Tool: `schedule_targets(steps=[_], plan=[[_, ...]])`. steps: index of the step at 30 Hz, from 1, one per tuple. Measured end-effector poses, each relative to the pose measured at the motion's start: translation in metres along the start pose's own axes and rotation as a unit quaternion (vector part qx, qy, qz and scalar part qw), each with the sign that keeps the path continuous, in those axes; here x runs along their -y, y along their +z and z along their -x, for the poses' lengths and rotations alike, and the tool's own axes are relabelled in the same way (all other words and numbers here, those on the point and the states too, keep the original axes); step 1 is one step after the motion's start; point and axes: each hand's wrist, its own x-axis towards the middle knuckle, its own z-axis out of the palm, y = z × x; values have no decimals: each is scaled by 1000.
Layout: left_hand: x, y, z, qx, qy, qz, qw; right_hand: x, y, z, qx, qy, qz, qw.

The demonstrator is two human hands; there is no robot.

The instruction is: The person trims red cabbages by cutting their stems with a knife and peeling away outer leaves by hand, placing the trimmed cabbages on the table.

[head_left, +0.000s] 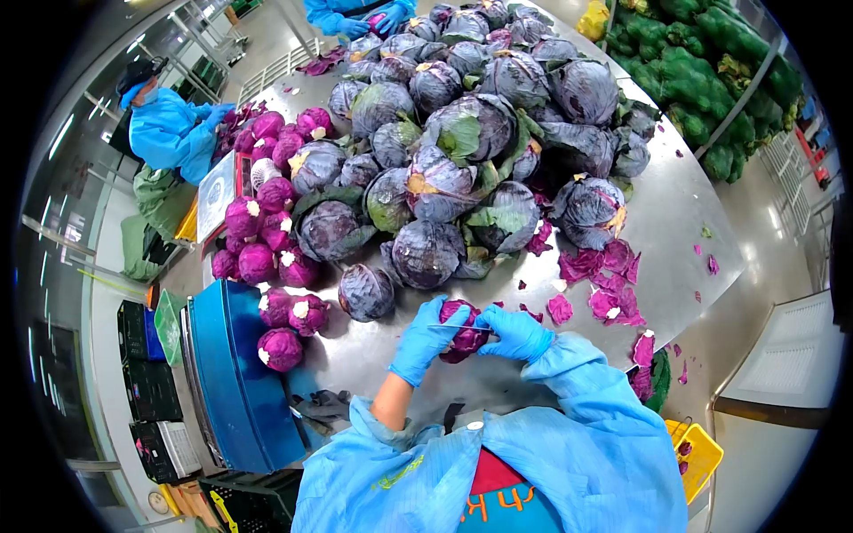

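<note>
Over table (680,222) | left hand (423,336): red cabbage (463,343) | right hand (517,334): knife (464,328)

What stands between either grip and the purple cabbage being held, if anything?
Nothing visible blocks the gloved left grip, which is on the purple cabbage directly. From the right grip, what looks like a thin blade runs across the cabbage.
</note>
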Motion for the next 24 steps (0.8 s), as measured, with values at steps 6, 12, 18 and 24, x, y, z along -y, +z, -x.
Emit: schedule_targets(steps=[6, 12, 18, 24], plan=[[7, 1, -10, 14, -45, 80, 996, -3, -3, -1, 7, -53, -50, 997], [2, -12, -6, 120, -51, 270, 954, -18, 11, 23, -93, -90, -150, 980], [25, -6, 17, 119, -142, 509, 840, -29, 14, 63, -258, -12, -272, 927], [36, 2, 46, 129, -237, 694, 668, -84, -20, 130, -414, 191, -35, 890]])
